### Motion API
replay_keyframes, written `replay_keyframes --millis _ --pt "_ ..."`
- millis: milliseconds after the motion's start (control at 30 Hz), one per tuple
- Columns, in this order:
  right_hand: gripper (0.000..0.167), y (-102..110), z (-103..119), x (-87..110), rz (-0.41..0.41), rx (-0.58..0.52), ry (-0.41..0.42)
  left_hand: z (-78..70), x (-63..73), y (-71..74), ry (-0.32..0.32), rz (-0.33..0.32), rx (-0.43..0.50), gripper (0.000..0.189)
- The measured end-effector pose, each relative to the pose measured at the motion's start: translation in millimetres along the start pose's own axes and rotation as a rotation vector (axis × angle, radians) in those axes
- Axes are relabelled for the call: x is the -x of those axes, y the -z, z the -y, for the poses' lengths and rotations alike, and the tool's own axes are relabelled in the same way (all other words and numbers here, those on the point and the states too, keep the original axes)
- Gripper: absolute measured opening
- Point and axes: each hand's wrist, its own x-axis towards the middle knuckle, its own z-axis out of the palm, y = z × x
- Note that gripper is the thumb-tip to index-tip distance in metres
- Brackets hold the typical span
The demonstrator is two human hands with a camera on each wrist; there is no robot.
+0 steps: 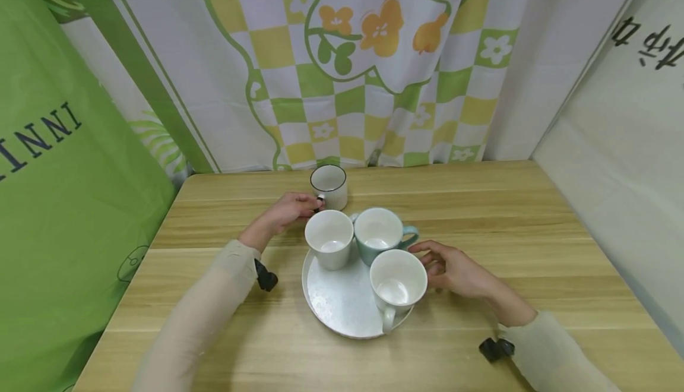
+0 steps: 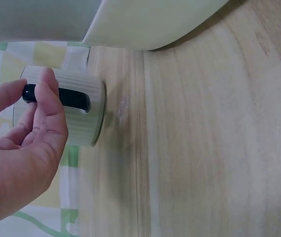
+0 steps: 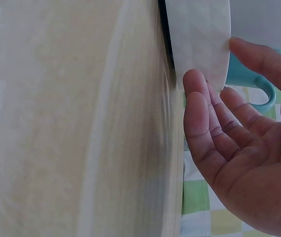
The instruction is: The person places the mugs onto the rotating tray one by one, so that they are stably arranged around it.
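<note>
My left hand point(image 1: 288, 211) pinches the dark handle point(image 2: 74, 98) of a white ribbed mug point(image 1: 335, 197) with a dark rim, which stands upright on the table behind the tray. A round white tray point(image 1: 339, 312) carries three mugs: a plain white mug point(image 1: 329, 234) at the back left, a light-teal mug point(image 1: 376, 228) at the back right, and a white faceted mug point(image 1: 398, 279) at the front right, its handle toward me. My right hand point(image 1: 456, 270) is at the faceted mug's right side, fingers loosely bent and thumb near the rim. Whether it touches the mug is unclear.
The wooden table point(image 1: 534, 249) reaches back to a checked, flower-printed curtain point(image 1: 374, 101). A green cloth point(image 1: 69, 202) hangs on the left, and a white printed cloth point(image 1: 625, 160) on the right. The mugs on the tray stand close together.
</note>
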Motion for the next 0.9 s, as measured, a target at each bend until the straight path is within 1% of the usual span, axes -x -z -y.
replay_keyframes --millis 333,633,900 --pt "0.063 0.2 -1.3 0.2 0.001 0.000 -0.005 3.4 -0.5 1.8 -0.036 0.020 0.002 0.036" --pt "0.063 0.2 -1.3 0.7 -0.005 0.002 -0.004 4.7 1.2 -3.5 -0.063 0.004 0.040 0.033" --pt "0.064 0.3 -1.8 0.2 -0.003 0.005 0.006 7.6 1.5 -3.1 -0.074 -0.012 0.084 0.029"
